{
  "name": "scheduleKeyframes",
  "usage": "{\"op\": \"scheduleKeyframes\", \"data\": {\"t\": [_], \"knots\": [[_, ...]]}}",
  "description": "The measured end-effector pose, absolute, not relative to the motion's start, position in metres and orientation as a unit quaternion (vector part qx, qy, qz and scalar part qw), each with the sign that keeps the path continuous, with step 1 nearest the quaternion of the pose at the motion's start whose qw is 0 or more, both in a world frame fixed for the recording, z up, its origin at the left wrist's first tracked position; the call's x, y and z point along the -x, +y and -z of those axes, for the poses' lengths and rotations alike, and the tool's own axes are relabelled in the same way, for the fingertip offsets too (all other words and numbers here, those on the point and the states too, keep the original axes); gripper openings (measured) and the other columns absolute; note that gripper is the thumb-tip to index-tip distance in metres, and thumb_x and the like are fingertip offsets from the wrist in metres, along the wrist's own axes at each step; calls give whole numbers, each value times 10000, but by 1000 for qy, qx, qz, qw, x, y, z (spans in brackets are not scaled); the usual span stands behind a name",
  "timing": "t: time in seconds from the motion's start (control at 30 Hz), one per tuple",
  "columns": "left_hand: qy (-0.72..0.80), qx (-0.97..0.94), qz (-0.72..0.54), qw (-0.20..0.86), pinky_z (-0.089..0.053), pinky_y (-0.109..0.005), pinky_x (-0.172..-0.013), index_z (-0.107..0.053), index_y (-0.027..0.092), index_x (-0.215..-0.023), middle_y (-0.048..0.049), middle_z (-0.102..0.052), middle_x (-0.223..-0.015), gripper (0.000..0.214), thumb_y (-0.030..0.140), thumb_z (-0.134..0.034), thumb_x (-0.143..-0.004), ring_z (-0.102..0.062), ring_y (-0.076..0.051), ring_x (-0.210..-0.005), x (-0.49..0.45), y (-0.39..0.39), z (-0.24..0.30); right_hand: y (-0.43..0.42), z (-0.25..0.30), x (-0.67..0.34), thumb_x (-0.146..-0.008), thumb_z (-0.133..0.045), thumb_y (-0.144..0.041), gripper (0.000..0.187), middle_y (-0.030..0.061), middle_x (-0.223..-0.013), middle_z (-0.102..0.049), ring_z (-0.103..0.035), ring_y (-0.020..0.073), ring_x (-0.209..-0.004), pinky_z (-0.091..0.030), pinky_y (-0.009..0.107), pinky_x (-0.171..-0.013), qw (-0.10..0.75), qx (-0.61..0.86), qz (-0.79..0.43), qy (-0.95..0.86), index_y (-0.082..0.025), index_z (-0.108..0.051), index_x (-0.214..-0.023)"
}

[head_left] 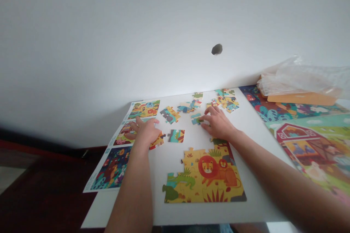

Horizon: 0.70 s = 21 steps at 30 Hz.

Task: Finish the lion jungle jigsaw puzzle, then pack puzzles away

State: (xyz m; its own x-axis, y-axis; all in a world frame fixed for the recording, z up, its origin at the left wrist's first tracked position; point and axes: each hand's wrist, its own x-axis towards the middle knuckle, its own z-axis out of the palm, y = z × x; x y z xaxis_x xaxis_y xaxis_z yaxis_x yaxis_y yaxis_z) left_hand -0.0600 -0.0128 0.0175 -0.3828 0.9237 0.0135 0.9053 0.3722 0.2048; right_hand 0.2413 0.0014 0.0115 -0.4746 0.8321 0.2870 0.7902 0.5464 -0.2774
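Note:
My left hand (144, 131) lies with fingers spread over the printed picture sheet (112, 167), beside an orange puzzle piece (158, 141) that it partly covers. My right hand (217, 122) has its thumb and bent index finger at the edge of a teal and green puzzle piece (195, 118). A partly joined puzzle (207, 180) with lions and a crocodile lies below both hands. Between the hands are a loose crocodile piece (176, 135) and a grey and yellow piece (170, 115). Several more loose pieces (228, 102) lie beyond my right hand.
The white table (175, 214) stands against a wall with a round hole (217, 49). At the right lie a farm picture puzzle (314, 145), a dark forest picture (269, 111), and clear plastic bags (298, 76) on an orange card (303, 98).

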Motion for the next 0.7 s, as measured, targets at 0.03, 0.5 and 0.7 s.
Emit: {"op": "scheduleKeyframes", "data": {"t": [0.03,0.5,0.7], "knots": [[835,-541,-86,55,-169,-845,-924,-686,306,-1041,-98,-246,-1562,343,344,-733,-703,-34,-579,-1403,57,-13,-18,0,-13,-241,-892,-582,-345,279,125,-1183,-571,-459,296,-1128,-374,457,-962,195,474,-50,-857,-263,-734,-1112],[804,-578,-136,31,-247,-713,-1049,-697,324,-1067,-76,-240,-1586,430,593,-681,-732,-53,-501,-1448,14,-11,-18,-21,-23,-224,-914,-488,-598,433,78,-1574,-304,-95,410,-1469,-111,693,-1090,103,349,-138,-921,-406,-636,-1273],[785,-601,-136,56,-239,-732,-1032,-728,288,-971,-91,-328,-1541,338,524,-726,-730,-49,-524,-1439,12,-14,-22,-16,-13,-226,-956,-361,-614,486,119,-1600,-218,-16,434,-1476,-69,741,-1065,121,422,-103,-893,-403,-581,-1334]]}}
